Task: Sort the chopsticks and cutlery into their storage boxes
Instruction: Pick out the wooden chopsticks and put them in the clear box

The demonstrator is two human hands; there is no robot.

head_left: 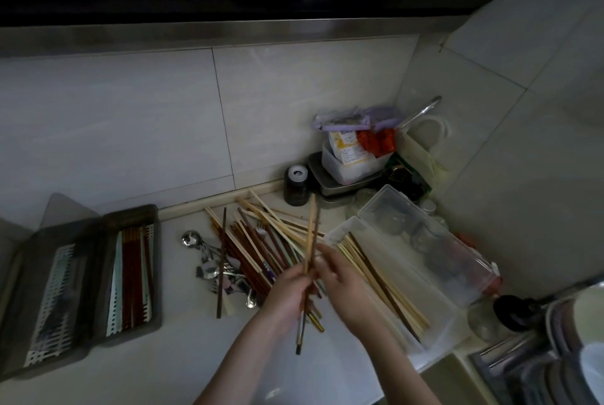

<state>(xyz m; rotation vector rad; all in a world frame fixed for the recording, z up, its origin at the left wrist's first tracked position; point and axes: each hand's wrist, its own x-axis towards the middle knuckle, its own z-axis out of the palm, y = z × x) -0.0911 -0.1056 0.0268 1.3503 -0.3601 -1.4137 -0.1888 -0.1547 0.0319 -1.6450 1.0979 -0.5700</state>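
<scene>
Head view: both hands, left (pixel 287 293) and right (pixel 340 277), fingers pinching two chopsticks (pixel 310 251) above pile (pixel 258 247) mid-desk, beside clear box (pixel 438 323). Risk: mismatched pair slipping loose, dropping back into pile.

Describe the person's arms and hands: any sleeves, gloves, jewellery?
Both forearms are bare as far as the frame shows, with no sleeve edge visible. The left hand and right hand wear no gloves. No watch, ring or bracelet is discernible, though the light is dim.
</scene>
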